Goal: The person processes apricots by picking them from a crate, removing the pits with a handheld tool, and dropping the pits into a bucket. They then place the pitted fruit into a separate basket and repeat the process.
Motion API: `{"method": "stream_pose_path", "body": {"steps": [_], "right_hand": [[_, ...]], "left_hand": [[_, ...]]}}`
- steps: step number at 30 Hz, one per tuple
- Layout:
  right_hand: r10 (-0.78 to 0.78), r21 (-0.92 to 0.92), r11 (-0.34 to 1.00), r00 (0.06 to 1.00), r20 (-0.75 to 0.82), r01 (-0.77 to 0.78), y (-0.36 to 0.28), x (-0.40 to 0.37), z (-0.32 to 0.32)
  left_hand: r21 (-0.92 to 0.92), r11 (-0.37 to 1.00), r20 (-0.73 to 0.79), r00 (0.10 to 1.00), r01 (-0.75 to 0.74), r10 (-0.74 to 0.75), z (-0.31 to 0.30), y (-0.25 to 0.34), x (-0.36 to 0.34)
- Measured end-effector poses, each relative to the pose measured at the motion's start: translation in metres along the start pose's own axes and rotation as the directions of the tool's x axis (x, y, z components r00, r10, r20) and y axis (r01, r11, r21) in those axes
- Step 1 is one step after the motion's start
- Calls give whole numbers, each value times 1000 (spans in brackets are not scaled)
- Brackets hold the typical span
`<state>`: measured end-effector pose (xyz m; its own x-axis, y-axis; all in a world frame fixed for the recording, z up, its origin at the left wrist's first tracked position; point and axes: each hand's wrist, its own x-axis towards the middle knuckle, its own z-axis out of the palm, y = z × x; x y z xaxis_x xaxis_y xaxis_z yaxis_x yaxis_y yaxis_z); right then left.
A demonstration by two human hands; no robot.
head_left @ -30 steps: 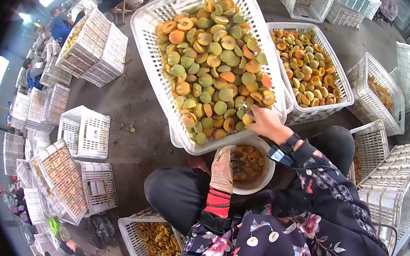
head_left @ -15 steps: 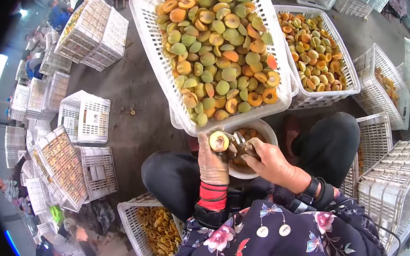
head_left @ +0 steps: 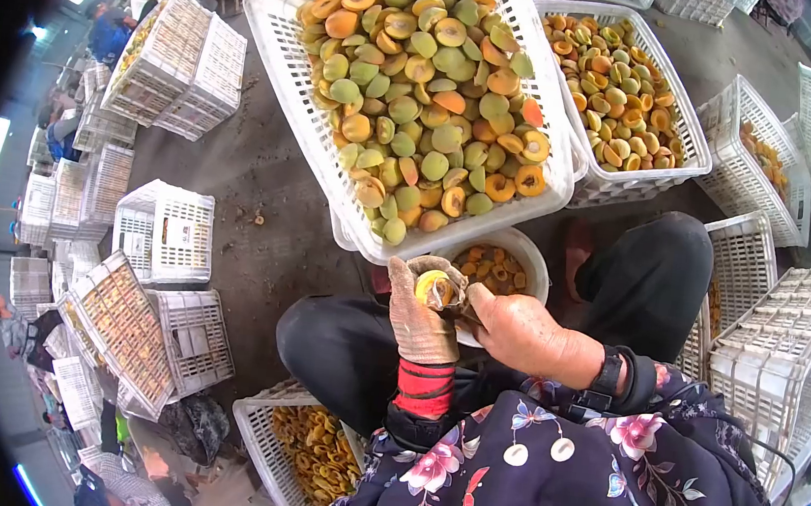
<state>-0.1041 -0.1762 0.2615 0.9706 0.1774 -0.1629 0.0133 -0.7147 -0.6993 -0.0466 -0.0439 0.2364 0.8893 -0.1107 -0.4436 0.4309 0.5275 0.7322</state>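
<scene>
My left hand (head_left: 423,324), in a stained glove with a red band at the wrist, is closed around a halved apricot (head_left: 433,288), its cut side facing up. Bare and wearing a black watch, my right hand (head_left: 540,336) meets it from the right. Its fingers are closed on a small metal tool, mostly hidden now, whose end appears to press into the fruit. Just beyond my hands, a white bowl (head_left: 540,267) holds orange-brown pieces. A large white crate (head_left: 283,52) of green and orange apricot halves (head_left: 431,107) stands in front of me.
A second crate (head_left: 702,136) of halves stands at the front right. By my left leg is a crate (head_left: 253,435) of darker fruit pieces. Stacked white crates (head_left: 183,62) line the left, and more crates (head_left: 782,342) rise on the right. Other people work at the far left.
My right hand has moved in against the apricot half, and the metal tool, visible earlier beside the fruit, is now mostly covered. The fruit has tilted slightly in my left hand.
</scene>
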Motion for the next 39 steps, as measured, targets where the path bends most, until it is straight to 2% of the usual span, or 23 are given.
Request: {"method": "stream_pose_path", "body": {"steps": [1, 3, 8, 10, 12, 15, 18, 19, 20, 21, 22, 23, 24, 26, 28, 31, 32, 33, 34, 35, 36, 37, 39], "right_hand": [[3, 1, 1000, 1000, 2, -3, 4, 0, 6], [-58, 285, 957, 998, -18, 61, 10, 2, 14], [-21, 292, 956, 999, 34, 10, 9, 6, 7], [-17, 307, 952, 998, 54, -1, 11, 9, 6], [-90, 575, 817, 995, 53, 43, 15, 11, 11], [-35, 434, 901, 997, 73, -1, 14, 12, 16], [-109, 534, 843, 993, 39, 72, 17, 16, 18], [-110, 535, 842, 993, 40, 71, 12, 18, 9], [2, 679, 705, 958, 287, -205, 6, 17, -4], [50, 714, 511, 846, 531, -478, 0, 17, -16], [115, 655, 598, 858, 501, -462, -8, 16, -17], [-98, 633, 767, 994, -43, 103, 14, 14, 31], [-122, 587, 795, 988, -93, 154, 13, 15, 30], [-147, 538, 819, 979, -140, 200, 12, 15, 24], [-120, 329, 939, 992, 45, 99, 12, 18, 8], [-108, 270, 960, 989, 104, 77, 9, 21, -6], [-232, 367, 901, 972, -46, 233, 20, 21, 14], [-232, 367, 901, 971, -47, 233, 13, 20, 7], [-76, 668, 740, 976, 204, -82, 1, 18, -8], [-16, 790, 446, 879, 477, -421, -7, 16, -17], [-49, 854, 311, 890, 453, -417, -11, 13, -19], [-49, 854, 310, 890, 453, -417, -15, 13, -21], [73, 721, 612, 931, 357, -325, -25, 13, -27]], "left_hand": [[-7, 1000, 16, 1000, -4, 4, -2, -2, 2], [-12, 1000, 12, 1000, 5, -5, -5, -3, 3], [66, 995, 23, 997, -70, 69, -2, -1, 3], [246, 959, 26, 990, -140, 138, 0, 3, 2], [283, 942, 46, 984, -181, 175, -1, 3, 3], [300, 923, 75, 970, -242, 230, 1, 3, 3], [295, 917, 41, 963, -268, 268, -2, 1, 5], [384, 870, 71, 949, -310, 307, -4, 2, 6], [468, 812, 104, 934, -349, 341, -5, 3, 5], [468, 812, 103, 934, -349, 342, -3, 5, 4], [385, 874, 80, 954, -298, 290, 2, 8, 1], [297, 924, 65, 970, -242, 233, 6, 9, -1], [296, 925, 69, 971, -240, 230, 7, 7, 0], [172, 950, 23, 965, -260, 260, 8, 3, 0], [205, 945, 19, 966, -255, 257, 5, 4, 0], [266, 927, 21, 963, -264, 268, 2, 4, 0], [297, 914, 23, 959, -278, 284, 1, 4, 0], [297, 913, 24, 959, -278, 284, 1, 5, 1], [310, 896, 48, 947, -316, 318, 2, 5, 0], [322, 878, 72, 934, -354, 351, 2, 5, 0], [322, 878, 72, 934, -355, 351, 3, 6, -1], [371, 845, 95, 921, -385, 378, 3, 8, -1], [421, 810, 123, 910, -409, 396, 5, 10, -5]]}}
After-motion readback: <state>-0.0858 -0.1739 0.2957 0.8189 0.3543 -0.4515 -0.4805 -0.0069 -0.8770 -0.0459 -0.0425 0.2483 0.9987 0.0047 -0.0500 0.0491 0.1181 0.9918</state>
